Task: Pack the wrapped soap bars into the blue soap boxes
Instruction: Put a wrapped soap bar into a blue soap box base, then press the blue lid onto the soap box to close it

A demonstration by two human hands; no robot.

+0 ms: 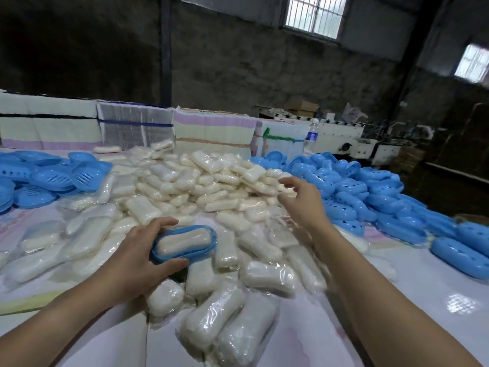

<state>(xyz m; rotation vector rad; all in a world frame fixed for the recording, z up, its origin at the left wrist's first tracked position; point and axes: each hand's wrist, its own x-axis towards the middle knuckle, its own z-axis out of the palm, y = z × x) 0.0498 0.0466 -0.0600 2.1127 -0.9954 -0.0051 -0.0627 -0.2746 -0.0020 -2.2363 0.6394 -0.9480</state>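
The left hand [137, 256] gripped a blue soap box base [185, 245] with a wrapped soap bar [184, 241] seated inside, steadying it above the heap; the right hand [301, 200], loosely curled and holding nothing, reached toward the blue lids [352, 192], probably for a cover.

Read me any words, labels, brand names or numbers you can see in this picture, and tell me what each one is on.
No text can be read here.
Water bottle: its blue label has light marks, too small and blurred to read.
Wrapped soap bars: clear wrap, no print visible.
Blue soap box held by the left hand: plain, no lettering visible.
Stacked bundles behind the pile: coloured bands only, no legible words.
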